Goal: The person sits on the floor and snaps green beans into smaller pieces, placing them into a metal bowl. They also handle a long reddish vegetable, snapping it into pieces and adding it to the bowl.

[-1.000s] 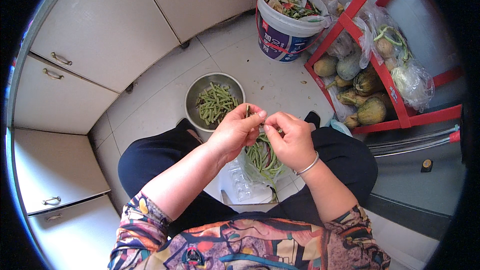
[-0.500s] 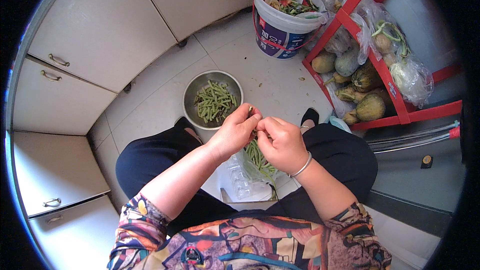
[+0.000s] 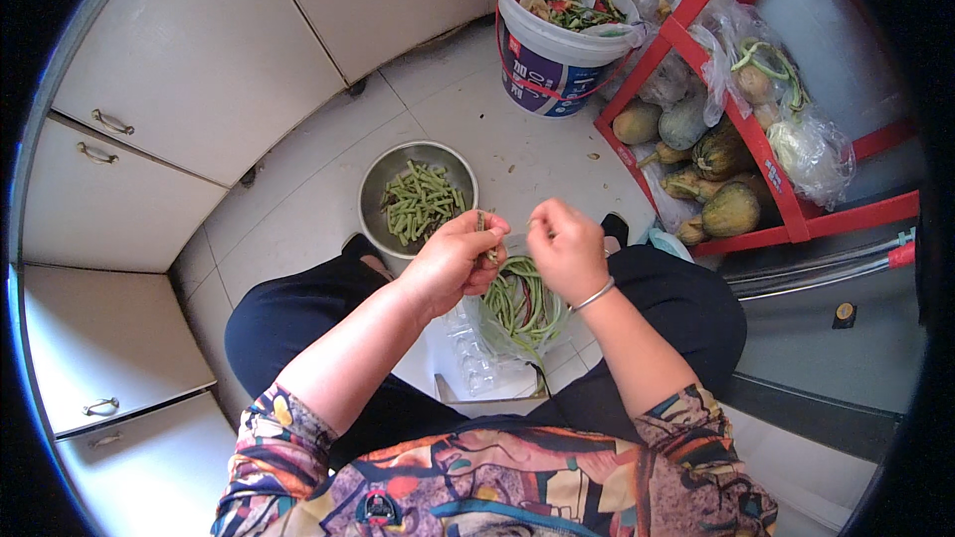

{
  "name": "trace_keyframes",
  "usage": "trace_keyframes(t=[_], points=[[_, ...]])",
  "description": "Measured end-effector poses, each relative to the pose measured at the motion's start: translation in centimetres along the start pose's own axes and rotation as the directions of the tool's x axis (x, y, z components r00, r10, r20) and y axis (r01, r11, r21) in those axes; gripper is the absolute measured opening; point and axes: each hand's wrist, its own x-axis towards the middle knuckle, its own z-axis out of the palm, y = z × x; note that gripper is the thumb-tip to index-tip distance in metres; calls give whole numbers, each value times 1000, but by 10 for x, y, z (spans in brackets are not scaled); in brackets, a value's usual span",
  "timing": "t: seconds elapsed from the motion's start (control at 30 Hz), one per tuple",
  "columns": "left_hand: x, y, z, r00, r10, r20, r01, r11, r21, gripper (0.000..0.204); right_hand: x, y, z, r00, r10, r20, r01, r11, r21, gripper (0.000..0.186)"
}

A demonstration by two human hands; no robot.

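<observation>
My left hand (image 3: 453,264) is closed on a short piece of green bean (image 3: 481,224) above my lap. Just right of it, my right hand (image 3: 567,249) is raised with its fingers pinched, perhaps on a small bit that I cannot make out. Beyond my hands, a steel bowl (image 3: 379,184) holds many cut bean pieces (image 3: 419,198). Below them, long green beans (image 3: 517,308) lie in a clear plastic bag (image 3: 545,343) between my knees, beside a clear plastic tray (image 3: 468,363).
A white bucket (image 3: 552,89) full of vegetable scraps stands at the back. At right, a red rack (image 3: 801,219) holds pumpkins (image 3: 729,209) and bagged vegetables (image 3: 801,154). White cabinets (image 3: 169,50) line the left and back. Scraps (image 3: 594,155) lie on the tiled floor.
My right hand has come away from the left one, upward and to the right. My left hand still grips the bean, and more of the bagged beans now shows.
</observation>
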Motion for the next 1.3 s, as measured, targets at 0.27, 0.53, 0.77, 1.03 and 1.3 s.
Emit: trace_keyframes(t=[0.27, 0.53, 0.77, 1.03, 1.3], points=[[11, 2, -45, 997, 76, 20, -72, 985, -158, 15, -4, 24, -8, 824, 485, 294, -567, 717, 406, 8], [8, 1, -54, 996, 68, 51, -56, 974, -219, 17, 3, -15, -5, 850, 328, 414, -509, 714, 481, 11], [6, 1, -38, 987, 136, 80, -114, 966, -234, 10, 6, -43, 1, 839, 241, 488, -482, 747, 459, 9], [3, 1, -27, 994, 104, 24, -97, 973, -209, 8, 2, -43, 1, 949, -17, 315, -84, 948, 305, 12], [2, -3, -23, 995, 88, 45, -80, 985, -155, 8, 0, -42, -4, 951, -62, 301, -10, 973, 231, 5]])
